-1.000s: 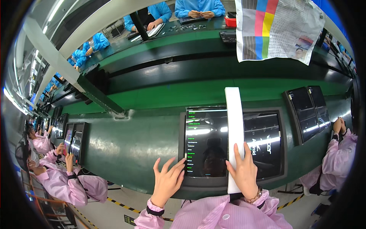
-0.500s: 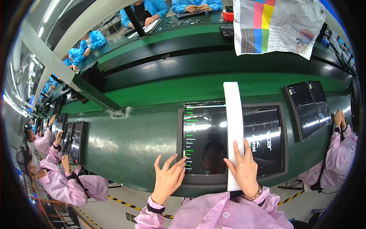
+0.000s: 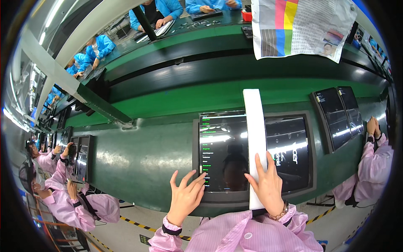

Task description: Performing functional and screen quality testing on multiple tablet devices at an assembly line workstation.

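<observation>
Two tablets lie side by side in a dark shallow tray on the bench. The left tablet (image 3: 224,151) is lit, with a list of green and white lines down its left side. The right tablet (image 3: 289,168) shows a white logo turned sideways. Between them runs a long white foam strip (image 3: 254,126), reaching past the tray's far edge. My left hand (image 3: 186,195) is open, fingers spread, with fingertips at the lit tablet's lower left edge. My right hand (image 3: 269,187) lies open over the strip, its thumb at the lit tablet's right edge. Neither hand grips anything.
Another tray with two dark tablets (image 3: 333,119) sits at the right, near a co-worker's hands (image 3: 372,126). Co-workers in pink handle a tray (image 3: 82,157) at the left. A green post (image 3: 105,107) meets the bench. A printed colour sheet (image 3: 300,29) hangs ahead.
The view has shifted slightly, while my hands keep their places on the tablet and strip. Across the bench, a co-worker in blue has moved their hands apart.
</observation>
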Demonstrator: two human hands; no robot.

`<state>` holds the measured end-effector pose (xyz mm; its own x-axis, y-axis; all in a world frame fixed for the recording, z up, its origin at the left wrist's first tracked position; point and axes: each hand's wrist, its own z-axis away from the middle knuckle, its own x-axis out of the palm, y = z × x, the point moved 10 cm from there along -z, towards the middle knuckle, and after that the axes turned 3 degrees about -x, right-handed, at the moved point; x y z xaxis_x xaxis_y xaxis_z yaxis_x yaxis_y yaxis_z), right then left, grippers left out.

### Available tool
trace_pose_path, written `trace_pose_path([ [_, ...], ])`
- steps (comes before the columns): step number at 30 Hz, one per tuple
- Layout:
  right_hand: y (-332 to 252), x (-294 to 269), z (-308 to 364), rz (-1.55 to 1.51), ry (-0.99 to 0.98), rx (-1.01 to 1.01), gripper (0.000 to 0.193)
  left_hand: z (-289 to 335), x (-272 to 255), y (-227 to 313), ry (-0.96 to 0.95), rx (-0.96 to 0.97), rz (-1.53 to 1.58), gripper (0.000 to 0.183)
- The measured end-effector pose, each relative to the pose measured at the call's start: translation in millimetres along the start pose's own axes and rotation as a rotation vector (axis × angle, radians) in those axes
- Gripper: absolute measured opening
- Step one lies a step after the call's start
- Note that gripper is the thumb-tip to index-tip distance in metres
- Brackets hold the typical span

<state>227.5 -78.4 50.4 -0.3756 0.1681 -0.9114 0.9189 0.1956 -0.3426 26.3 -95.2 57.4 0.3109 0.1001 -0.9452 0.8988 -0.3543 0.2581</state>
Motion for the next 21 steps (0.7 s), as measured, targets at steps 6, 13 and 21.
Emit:
trace_pose_path([
  [6, -0.4, -0.8, 0.6, -0.007, 0.007, -0.001, 0.063, 0.5, -5.6, -1.2, -0.005, -0.023, -0.011, 0.015],
  [13, 2.7, 1.5, 0.8, -0.022, -0.014, 0.028, 0.063, 1.4, -4.0, -9.0, -0.038, -0.098, -0.015, 0.015],
  [21, 0.5, -8.5, 2.0, 0.116, 0.003, -0.009, 0.067, 2.4, -9.6, 4.9, 0.006, -0.03, 0.02, 0.014],
])
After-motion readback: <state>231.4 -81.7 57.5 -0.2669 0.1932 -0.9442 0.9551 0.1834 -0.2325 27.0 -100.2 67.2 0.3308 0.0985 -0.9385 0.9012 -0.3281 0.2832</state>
